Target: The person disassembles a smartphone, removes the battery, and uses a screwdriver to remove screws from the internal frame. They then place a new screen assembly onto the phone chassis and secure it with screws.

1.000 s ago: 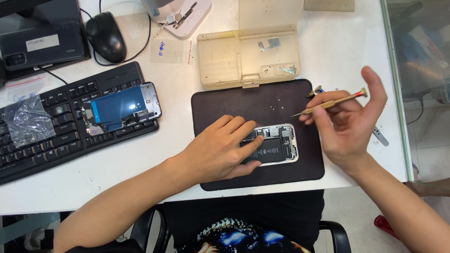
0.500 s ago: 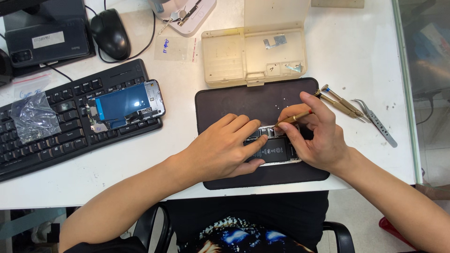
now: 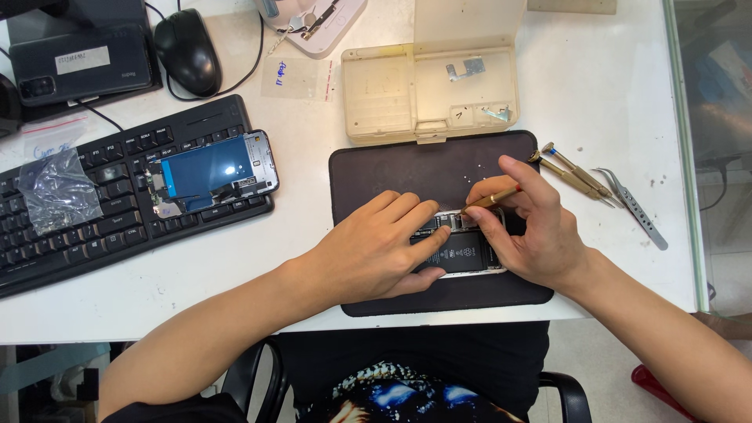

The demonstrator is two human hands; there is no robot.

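Opened phone (image 3: 462, 252) lying on a dark work mat (image 3: 392, 168) near the counter's front edge. The left hand (image 3: 376, 252) lies flat with fingers together, pressing the phone's left half, apparently to steady it. The right hand (image 3: 533, 231) is pinched shut on a slim brass-handled screwdriver (image 3: 493, 199), tip angled down to the phone's upper edge; the contact point is too small to make out. Both hands hide much of the phone. Beige parts tray (image 3: 392, 94) beyond the mat; spare screwdrivers (image 3: 572, 172) and tweezers (image 3: 634, 207) toward the right edge.
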